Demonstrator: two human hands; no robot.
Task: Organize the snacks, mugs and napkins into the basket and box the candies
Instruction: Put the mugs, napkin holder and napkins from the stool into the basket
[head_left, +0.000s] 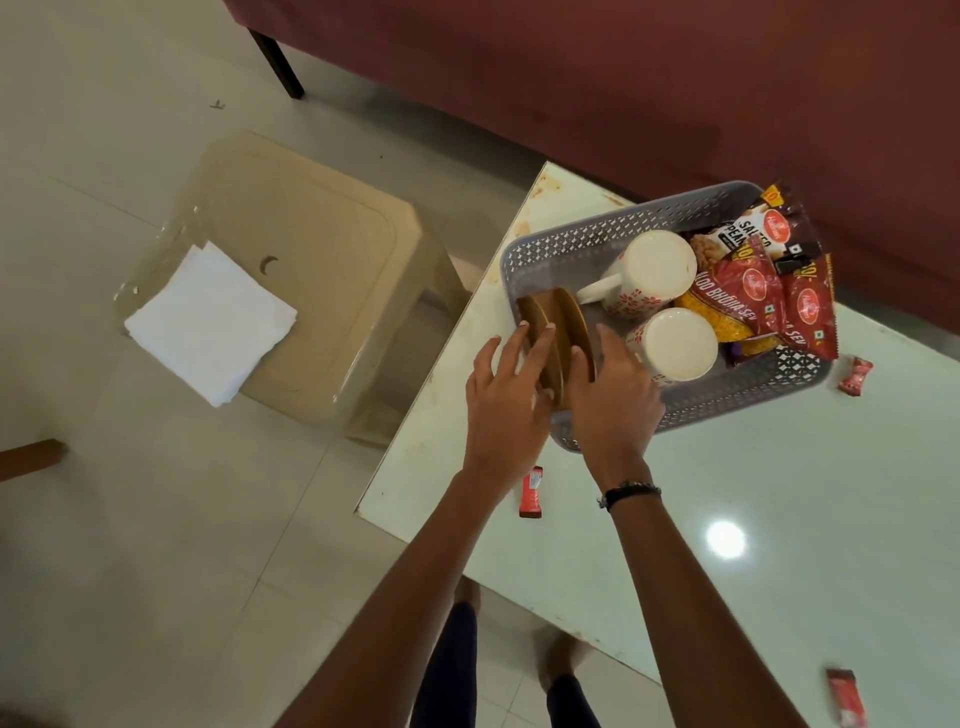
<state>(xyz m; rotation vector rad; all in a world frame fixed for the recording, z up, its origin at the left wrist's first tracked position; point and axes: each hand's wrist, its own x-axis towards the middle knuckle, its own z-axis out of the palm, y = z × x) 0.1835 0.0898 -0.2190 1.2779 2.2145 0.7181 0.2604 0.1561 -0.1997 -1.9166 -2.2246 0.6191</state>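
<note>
Grey basket (545, 249) on white tabletop (779, 519), near its corner. Inside: two upturned mugs (660, 270) (680, 344), red snack packets (763, 291) at far end, brown coasters (558, 322) standing on edge at near end. Left hand (506, 395) and right hand (615, 400) flanking coasters, fingers spread, touching them; closed grip not evident. Wrapped candies (531, 491) (854, 375) (847, 696) loose on tabletop. White napkins (210, 322) on beige stool (332, 249), well apart from basket.

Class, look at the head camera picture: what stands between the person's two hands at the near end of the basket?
Between the left hand and right hand, brown wooden discs stand on edge inside the grey basket.
</note>
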